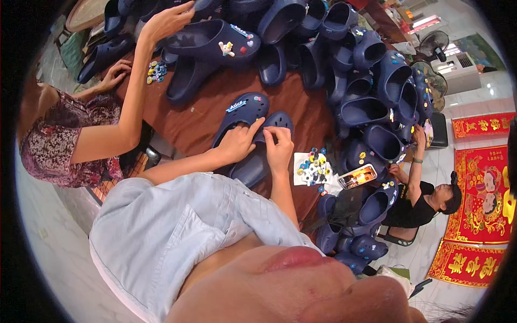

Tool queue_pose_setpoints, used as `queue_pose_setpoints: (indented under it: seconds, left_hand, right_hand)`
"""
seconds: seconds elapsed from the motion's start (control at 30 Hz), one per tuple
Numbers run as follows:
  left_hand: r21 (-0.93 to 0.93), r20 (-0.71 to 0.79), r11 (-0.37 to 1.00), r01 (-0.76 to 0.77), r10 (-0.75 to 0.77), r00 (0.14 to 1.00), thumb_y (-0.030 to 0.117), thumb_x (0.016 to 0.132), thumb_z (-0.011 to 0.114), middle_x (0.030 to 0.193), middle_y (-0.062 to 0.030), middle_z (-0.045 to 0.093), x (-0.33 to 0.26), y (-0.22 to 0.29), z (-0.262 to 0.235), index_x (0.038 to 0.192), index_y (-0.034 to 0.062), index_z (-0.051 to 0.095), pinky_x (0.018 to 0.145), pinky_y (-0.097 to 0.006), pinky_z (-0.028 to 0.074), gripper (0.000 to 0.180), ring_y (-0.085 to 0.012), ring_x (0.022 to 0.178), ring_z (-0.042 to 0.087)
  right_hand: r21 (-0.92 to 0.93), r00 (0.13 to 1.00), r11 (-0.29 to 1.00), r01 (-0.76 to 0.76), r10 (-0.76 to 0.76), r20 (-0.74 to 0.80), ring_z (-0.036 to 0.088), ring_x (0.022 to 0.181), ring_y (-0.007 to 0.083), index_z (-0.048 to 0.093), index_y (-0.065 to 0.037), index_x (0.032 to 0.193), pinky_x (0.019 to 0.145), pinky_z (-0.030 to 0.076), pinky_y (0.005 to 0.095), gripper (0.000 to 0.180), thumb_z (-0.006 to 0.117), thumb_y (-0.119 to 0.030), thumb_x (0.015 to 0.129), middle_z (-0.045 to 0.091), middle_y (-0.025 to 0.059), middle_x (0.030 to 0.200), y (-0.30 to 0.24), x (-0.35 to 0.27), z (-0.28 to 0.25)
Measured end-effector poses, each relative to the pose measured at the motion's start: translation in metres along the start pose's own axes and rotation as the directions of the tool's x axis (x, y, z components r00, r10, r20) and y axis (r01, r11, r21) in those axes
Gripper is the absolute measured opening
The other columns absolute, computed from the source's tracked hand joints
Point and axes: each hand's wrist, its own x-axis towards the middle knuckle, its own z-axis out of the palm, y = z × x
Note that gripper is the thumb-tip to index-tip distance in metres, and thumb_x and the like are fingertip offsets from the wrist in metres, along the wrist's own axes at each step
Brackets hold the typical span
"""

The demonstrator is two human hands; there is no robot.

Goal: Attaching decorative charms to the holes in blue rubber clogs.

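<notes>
— Closest in, what do you see?

— A pale blue denim shirt (177, 237) fills the lower middle, and the wearer's two bare forearms run up from it to a dark navy clog (257, 156) lying on the brown table (188, 121).

— What does that clog look like?

— Smooth foam, deep navy, with a rounded toe pierced by small round holes. It lies with its toe pointing away from the person and its open heel toward them. No charm shows on it that I can make out.

— And the hands?

— The left hand (237, 142) lies curled over the clog's left side, fingers bent around the upper, gripping it. The right hand (279, 148) is pinched narrow at the clog's toe, fingertips pressed together on the holed part; whether something small sits between them I cannot tell.

— Anything else by that clog?

— Touching its left side lies a second navy clog (240, 110) with a blue lettered charm across its toe. Just right of the clog is a white sheet with coloured charms (311, 169) scattered on it, and beside that a phone (358, 176). Beyond the clog, a big heap of navy clogs (344, 64) covers the far end of the table. Left of it, another person's arm (126, 97) stretches to the heap; right of it, a person in black (425, 199) sits low.
</notes>
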Motion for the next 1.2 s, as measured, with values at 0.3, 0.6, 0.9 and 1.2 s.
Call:
queue_pose_setpoints:
  seconds: [0.3,0.6,0.9,1.2]
  left_hand:
    - [0.013,-0.026,1.000,-0.006,0.007,1.000,0.014,0.075,0.073,0.090,-0.0184,0.063,-0.003,-0.008,0.007,0.151,0.0106,0.031,0.066,-0.048,0.052,0.086,-0.0371,0.082,0.062]
    - [0.013,0.016,1.000,0.023,-0.023,1.000,0.015,0.079,0.072,0.088,-0.0180,0.065,0.005,-0.007,0.006,0.138,0.0084,0.041,0.071,-0.048,0.053,0.067,-0.0387,0.084,0.063]
    - [-0.002,0.021,1.000,0.002,-0.001,1.000,0.015,0.079,0.072,0.086,-0.0157,0.064,-0.003,-0.011,0.002,0.130,0.0104,0.047,0.070,-0.047,0.052,0.057,-0.0360,0.083,0.062]
    - [0.053,0.045,0.998,-0.039,0.037,0.998,0.016,0.079,0.070,0.087,-0.0164,0.064,0.005,-0.014,-0.004,0.113,0.0085,0.054,0.069,-0.047,0.053,0.038,-0.0365,0.084,0.063]
  right_hand:
    - [-0.154,0.955,0.968,0.199,-0.156,0.251,0.060,0.084,0.0322,0.066,-0.006,0.094,0.072,0.049,0.0411,0.016,0.073,-0.014,0.083,0.059,0.0130,0.084,0.007,0.028,-0.008]
    - [-0.409,0.864,0.839,0.360,-0.135,0.484,0.067,0.073,0.0340,0.056,-0.009,0.089,0.059,0.052,0.0451,0.020,0.054,-0.027,0.097,0.065,0.0119,0.082,0.033,0.048,-0.004]
    - [-0.277,0.982,0.942,-0.189,0.187,-0.034,0.068,0.077,0.0360,0.064,-0.003,0.096,0.067,0.050,0.0392,0.023,0.053,-0.021,0.101,0.068,0.0194,0.085,0.037,0.021,-0.054]
    - [-0.522,0.965,0.815,-0.250,0.254,-0.066,0.063,0.087,0.0377,0.066,-0.003,0.092,0.076,0.048,0.0461,0.022,0.068,-0.025,0.089,0.069,0.0159,0.091,0.032,-0.001,-0.070]
